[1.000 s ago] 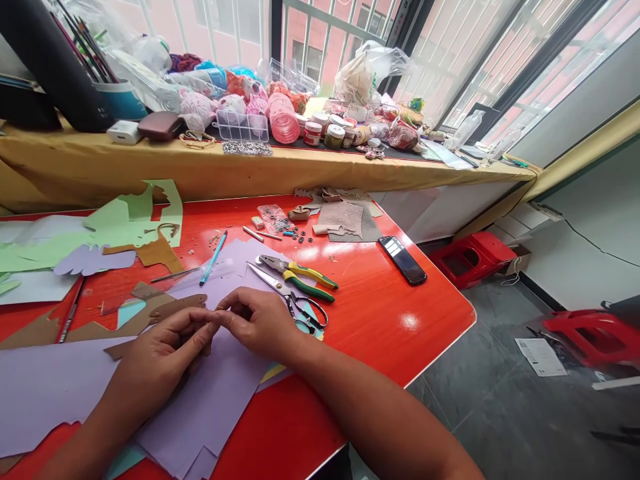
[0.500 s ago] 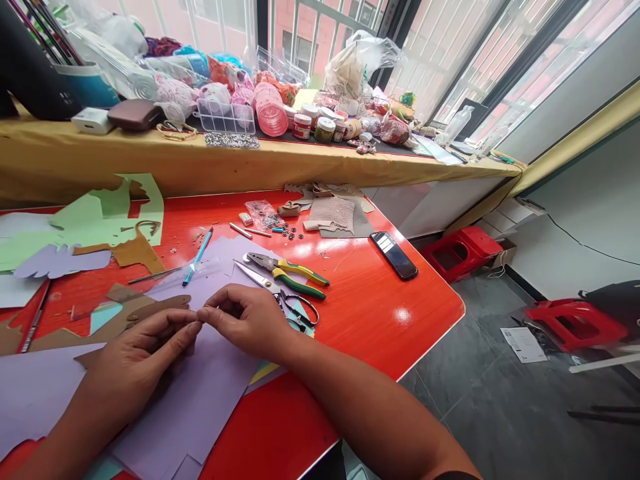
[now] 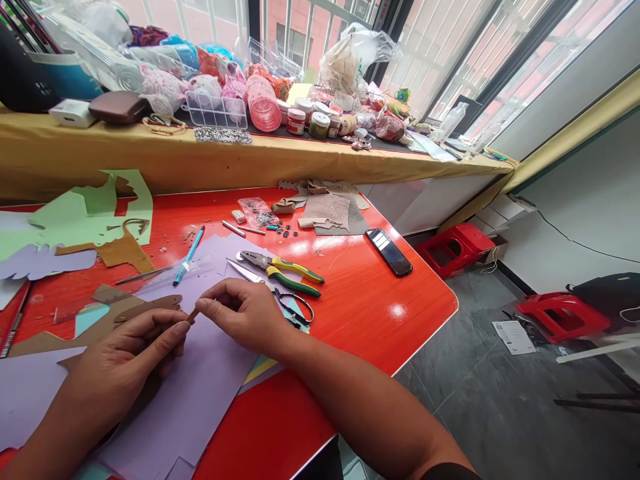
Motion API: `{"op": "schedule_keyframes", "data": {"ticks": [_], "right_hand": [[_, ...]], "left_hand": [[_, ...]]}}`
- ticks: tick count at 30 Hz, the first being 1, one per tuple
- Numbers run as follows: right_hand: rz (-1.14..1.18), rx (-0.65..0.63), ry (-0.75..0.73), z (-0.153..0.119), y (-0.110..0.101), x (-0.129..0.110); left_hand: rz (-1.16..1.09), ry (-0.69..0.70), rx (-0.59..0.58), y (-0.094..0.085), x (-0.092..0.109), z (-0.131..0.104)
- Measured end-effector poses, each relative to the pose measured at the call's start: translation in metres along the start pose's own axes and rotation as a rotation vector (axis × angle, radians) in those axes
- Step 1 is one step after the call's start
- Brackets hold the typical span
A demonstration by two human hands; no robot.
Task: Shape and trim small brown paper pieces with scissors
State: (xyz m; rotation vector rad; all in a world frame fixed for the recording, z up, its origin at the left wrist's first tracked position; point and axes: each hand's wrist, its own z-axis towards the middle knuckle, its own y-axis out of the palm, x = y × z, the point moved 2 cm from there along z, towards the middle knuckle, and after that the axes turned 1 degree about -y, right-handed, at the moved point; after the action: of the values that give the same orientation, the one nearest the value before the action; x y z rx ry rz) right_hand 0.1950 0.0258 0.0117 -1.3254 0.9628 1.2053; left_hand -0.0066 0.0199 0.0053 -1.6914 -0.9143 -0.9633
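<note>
Your left hand and right hand pinch a small brown piece between them — above purple sheets on the table.

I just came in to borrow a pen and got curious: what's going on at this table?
A person pinches a small brown piece between the fingertips of the left hand and right hand, above purple sheets. Pliers and scissors lie just beyond the right hand, with a blue pen and a phone also on the red table.
</note>
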Motion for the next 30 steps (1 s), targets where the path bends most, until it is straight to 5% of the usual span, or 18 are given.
{"op": "schedule_keyframes", "data": {"ticks": [11,30], "right_hand": [[0.079,0.017,-0.024,0.0,-0.002,-0.004],[-0.061,-0.054,-0.002,-0.006,0.008,0.004]], "left_hand": [[-0.089,-0.001,0.034,0.001,-0.002,0.003],[0.114,0.133,0.051,-0.001,0.01,0.005]]}}
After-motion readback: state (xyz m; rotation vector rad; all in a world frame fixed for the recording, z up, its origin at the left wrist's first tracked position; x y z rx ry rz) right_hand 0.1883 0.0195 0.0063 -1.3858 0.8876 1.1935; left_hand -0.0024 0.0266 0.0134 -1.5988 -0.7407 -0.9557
